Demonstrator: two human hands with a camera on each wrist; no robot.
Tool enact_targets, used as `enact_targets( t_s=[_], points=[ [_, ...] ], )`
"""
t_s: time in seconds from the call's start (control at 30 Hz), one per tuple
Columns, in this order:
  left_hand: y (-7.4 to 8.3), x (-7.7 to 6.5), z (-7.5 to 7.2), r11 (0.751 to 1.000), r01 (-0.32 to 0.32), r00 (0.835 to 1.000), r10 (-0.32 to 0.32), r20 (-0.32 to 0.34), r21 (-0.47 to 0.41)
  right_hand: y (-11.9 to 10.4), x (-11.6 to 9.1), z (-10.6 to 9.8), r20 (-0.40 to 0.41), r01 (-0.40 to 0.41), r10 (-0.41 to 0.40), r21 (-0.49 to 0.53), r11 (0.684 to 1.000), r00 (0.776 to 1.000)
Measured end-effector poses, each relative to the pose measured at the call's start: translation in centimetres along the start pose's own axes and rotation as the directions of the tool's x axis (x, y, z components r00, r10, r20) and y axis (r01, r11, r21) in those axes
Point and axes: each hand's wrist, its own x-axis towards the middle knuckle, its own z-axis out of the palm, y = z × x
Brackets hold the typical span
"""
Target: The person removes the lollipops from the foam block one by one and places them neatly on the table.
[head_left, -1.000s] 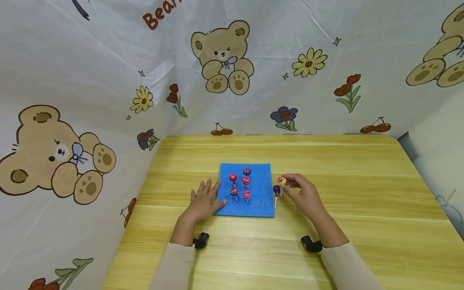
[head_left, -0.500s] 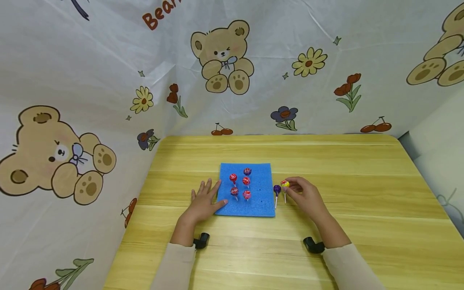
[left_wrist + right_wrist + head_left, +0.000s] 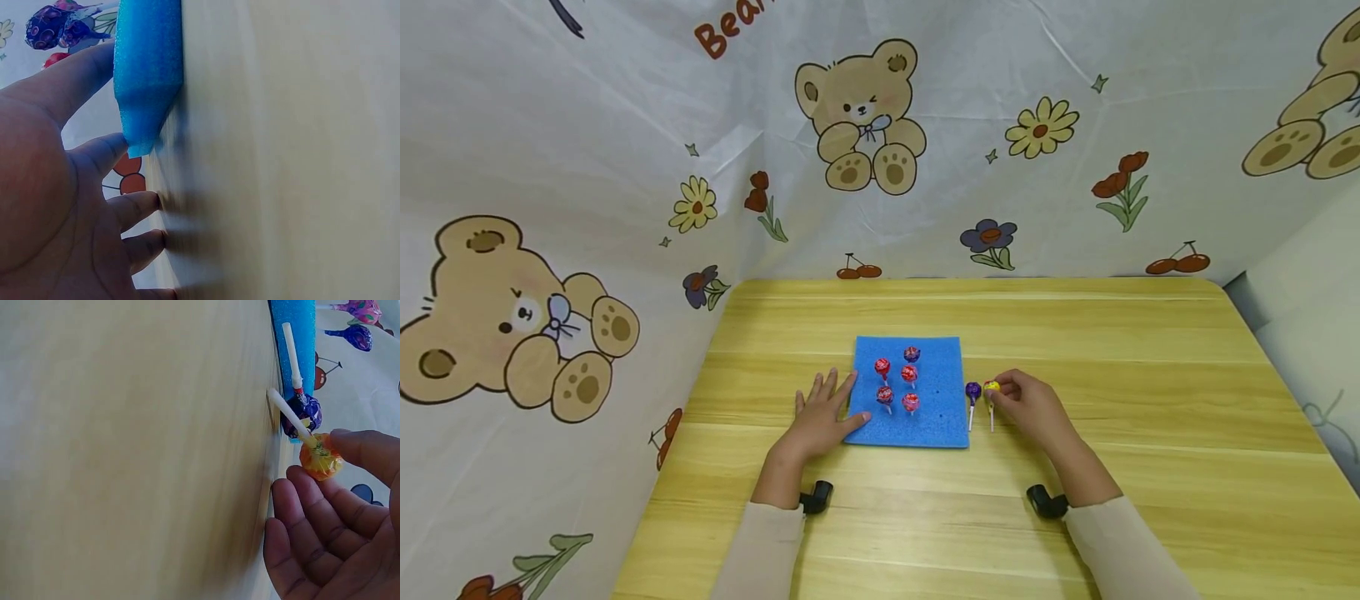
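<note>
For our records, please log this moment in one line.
left hand: touches blue foam; right hand: pinches yellow lollipop; purple lollipop: beside blue foam

And here's the table [image 3: 1187, 400], yellow wood with streaky grain, far corners rounded off, a soft sheen [image 3: 917, 521] of light glowing toward the near side. Straight up behind the far edge goes a white printed cloth [image 3: 970, 50], creased and wrinkled, and what a line-up: a winking bear [image 3: 871, 146] centre stage, a yellow daisy [image 3: 1040, 129] and red tulips [image 3: 1120, 182] off to its right, cherries [image 3: 1191, 264] right down by the far edge! Round past the far left corner, more cloth flanks the left edge, a second bear [image 3: 531, 321] tipped sideways. Beyond the right edge, a plain pale surface [image 3: 1311, 333], a thin cord [image 3: 1326, 422] curling against it.
</note>
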Motion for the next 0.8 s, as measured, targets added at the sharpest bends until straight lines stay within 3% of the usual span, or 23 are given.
enact_targets(
  t_s=[0.43, 0.8],
  points=[
    [-0.04, 0.03, 0.13, 1.0, -0.001, 1.0, 0.001, -0.014, -0.007, 0.0, 0.64, 0.39, 0.031, -0.006, 0.009, -0.106, 0.994, 0.999],
    [0.06, -0.01, 0.04, 1.0, -0.002, 1.0, 0.002, -0.012, -0.008, 0.02, 0.32, 0.21, 0.039, 0.004, -0.001, -0.077, 0.997, 0.999]
  ],
)
